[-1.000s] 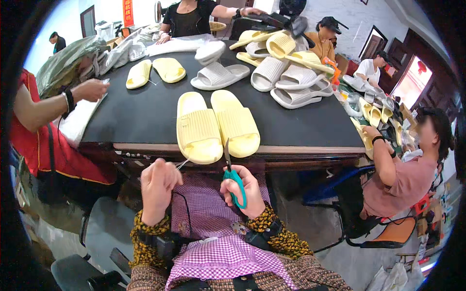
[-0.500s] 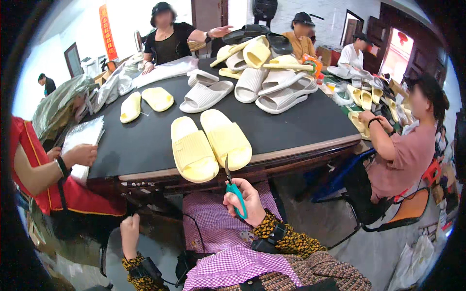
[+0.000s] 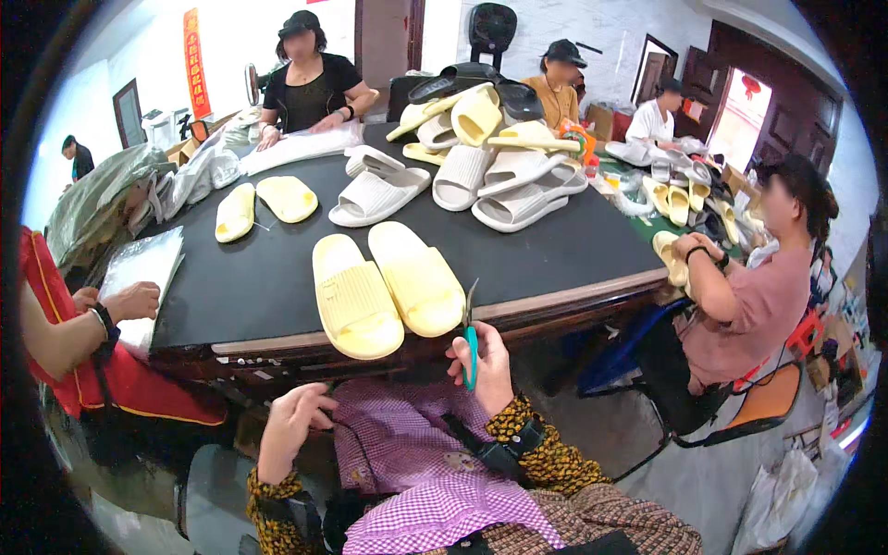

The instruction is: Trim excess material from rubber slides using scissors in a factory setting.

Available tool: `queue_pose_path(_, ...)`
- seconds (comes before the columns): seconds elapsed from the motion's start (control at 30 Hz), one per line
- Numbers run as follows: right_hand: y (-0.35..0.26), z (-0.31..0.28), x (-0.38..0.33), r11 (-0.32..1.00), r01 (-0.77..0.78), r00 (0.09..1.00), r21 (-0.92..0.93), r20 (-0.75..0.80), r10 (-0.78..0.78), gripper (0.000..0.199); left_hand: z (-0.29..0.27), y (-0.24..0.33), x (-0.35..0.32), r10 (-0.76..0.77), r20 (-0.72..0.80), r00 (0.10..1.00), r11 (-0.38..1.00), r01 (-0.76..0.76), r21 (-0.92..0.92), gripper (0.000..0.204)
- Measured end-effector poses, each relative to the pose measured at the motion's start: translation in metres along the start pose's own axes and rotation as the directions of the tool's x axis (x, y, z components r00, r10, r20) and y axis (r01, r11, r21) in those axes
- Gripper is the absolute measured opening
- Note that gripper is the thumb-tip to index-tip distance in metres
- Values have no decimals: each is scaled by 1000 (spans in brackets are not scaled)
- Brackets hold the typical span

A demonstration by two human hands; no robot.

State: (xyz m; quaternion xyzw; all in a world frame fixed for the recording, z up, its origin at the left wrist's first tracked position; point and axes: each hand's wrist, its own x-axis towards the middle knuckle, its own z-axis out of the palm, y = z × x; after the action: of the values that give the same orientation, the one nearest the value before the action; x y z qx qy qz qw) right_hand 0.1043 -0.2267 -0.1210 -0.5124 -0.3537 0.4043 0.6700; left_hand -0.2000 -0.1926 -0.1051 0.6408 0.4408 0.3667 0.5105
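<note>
— Now that the left hand (image 3: 291, 427) has come back up from beside the chair to the checked apron, what's it holding?
— Nothing I can see; fingers loosely curled. The right hand (image 3: 483, 361) keeps its grip pinching teal-handled scissors (image 3: 470, 335), just below the pale yellow slides (image 3: 387, 289) on the worktop (image 3: 555, 254).
— Signs?
— A red vertical banner (image 3: 194, 51) on the far wall; clear bags at left.

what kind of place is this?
Most likely a small footwear workshop, at a finishing or trimming station. A black worktable carries a yellow slide pair and a heap of pale slippers; several people sit around it, and the right hand holds small teal snips.
</note>
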Motion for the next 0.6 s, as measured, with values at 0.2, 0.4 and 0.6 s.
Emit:
queue_pose_path(0.2,-2,2,8,998,64,998,-5,7,-64,60,57,22,38,-40,158,987,915,99,-391,42)
queue_pose_path(0.4,-7,13,12,995,94,995,40,-33,-92,63,78,16,63,-99,40,994,797,103,-595,33)
queue_pose_path(0.6,-12,22,15,994,89,994,66,-75,-84,64,85,8,55,-116,20,993,830,108,-547,23)
